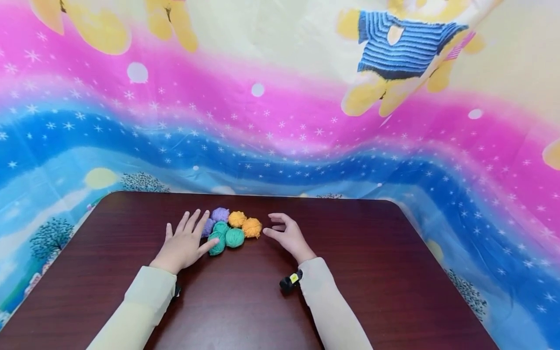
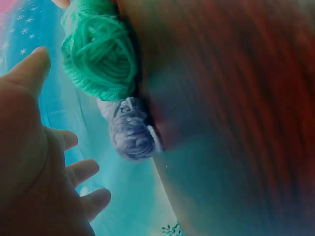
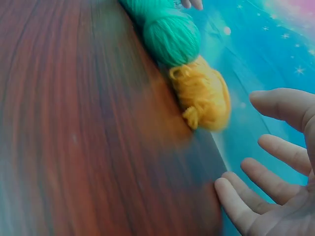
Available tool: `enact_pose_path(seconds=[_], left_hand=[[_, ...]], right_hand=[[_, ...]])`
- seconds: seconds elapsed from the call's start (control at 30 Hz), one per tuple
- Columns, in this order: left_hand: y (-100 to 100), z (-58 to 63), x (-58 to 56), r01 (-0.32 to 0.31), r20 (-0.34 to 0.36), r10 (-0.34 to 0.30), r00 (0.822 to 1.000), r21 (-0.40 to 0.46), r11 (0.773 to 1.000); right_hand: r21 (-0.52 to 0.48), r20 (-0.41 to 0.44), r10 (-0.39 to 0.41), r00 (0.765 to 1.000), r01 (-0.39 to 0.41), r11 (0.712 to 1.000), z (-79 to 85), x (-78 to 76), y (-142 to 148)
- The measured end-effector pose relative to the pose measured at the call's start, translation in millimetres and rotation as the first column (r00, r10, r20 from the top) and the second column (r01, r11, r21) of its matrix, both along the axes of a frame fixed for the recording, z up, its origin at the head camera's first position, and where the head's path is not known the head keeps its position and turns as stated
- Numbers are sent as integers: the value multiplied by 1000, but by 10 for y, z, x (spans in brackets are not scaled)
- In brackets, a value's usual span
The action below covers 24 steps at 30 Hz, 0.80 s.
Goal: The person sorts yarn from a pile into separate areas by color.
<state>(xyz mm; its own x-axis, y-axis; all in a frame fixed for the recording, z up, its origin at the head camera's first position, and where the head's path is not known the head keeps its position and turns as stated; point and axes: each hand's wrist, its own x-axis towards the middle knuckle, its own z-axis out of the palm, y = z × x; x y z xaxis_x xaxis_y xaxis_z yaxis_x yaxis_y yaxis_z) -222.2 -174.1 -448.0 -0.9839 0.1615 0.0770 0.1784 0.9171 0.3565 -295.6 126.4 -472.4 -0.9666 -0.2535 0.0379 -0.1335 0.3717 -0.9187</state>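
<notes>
Several small yarn balls sit in a tight cluster on the dark table. Green yarn balls (image 1: 235,238) are at the front, purple yarn balls (image 1: 220,215) at the back left, orange yarn balls (image 1: 252,227) at the right. My left hand (image 1: 183,244) is spread at the cluster's left side, its thumb overlapping a green ball in the head view. In the left wrist view a green ball (image 2: 100,56) and a purple ball (image 2: 132,130) lie beyond the fingers. To the right of the orange balls, my right hand (image 1: 288,236) holds nothing, its fingers loosely bent and apart from the orange yarn (image 3: 202,93).
The brown wooden table (image 1: 350,272) has rounded far corners. Behind it hangs a printed curtain (image 1: 280,116) with bears, snowflakes and blue and pink bands. A small black device (image 1: 288,282) is strapped at my right wrist.
</notes>
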Motion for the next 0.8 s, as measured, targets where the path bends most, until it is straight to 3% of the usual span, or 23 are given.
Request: enact_pose_path(seconds=[0.27, 0.8], left_hand=[[-4, -38, -1, 22, 24, -22, 999, -8, 1000], [-6, -50, 0, 55, 67, -53, 996, -28, 998]], right_hand=[[-2, 42, 49, 998, -49, 999, -55, -35, -208], [101, -22, 107, 994, -104, 989, -88, -122, -379]])
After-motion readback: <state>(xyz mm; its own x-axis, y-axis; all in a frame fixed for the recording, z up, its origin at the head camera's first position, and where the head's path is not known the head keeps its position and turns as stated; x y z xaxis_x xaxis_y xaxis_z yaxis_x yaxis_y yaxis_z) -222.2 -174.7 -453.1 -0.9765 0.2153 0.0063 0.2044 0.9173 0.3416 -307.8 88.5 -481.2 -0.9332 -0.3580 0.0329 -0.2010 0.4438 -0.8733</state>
